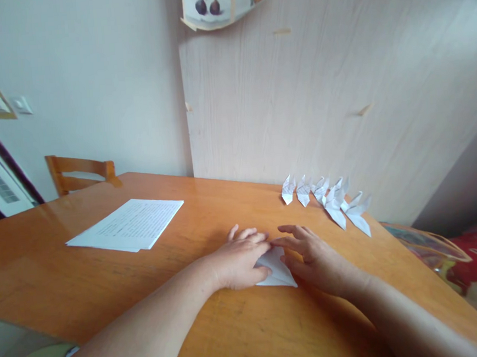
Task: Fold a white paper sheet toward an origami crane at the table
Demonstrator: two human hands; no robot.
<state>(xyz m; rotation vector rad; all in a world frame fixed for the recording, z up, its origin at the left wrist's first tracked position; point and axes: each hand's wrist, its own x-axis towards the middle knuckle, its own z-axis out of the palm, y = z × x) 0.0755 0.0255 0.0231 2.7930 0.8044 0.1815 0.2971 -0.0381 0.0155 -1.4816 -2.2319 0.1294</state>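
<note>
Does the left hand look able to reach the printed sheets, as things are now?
Probably yes: the printed sheets lie on the table, and I see nothing standing between them and the left hand. It rests on the folded paper, so must lift first.

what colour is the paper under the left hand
White; the paper shows best in the head view.

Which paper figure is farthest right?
The paper figure whose tip reaches lowest in view, by the right edge of the table; the others sit left.
</note>
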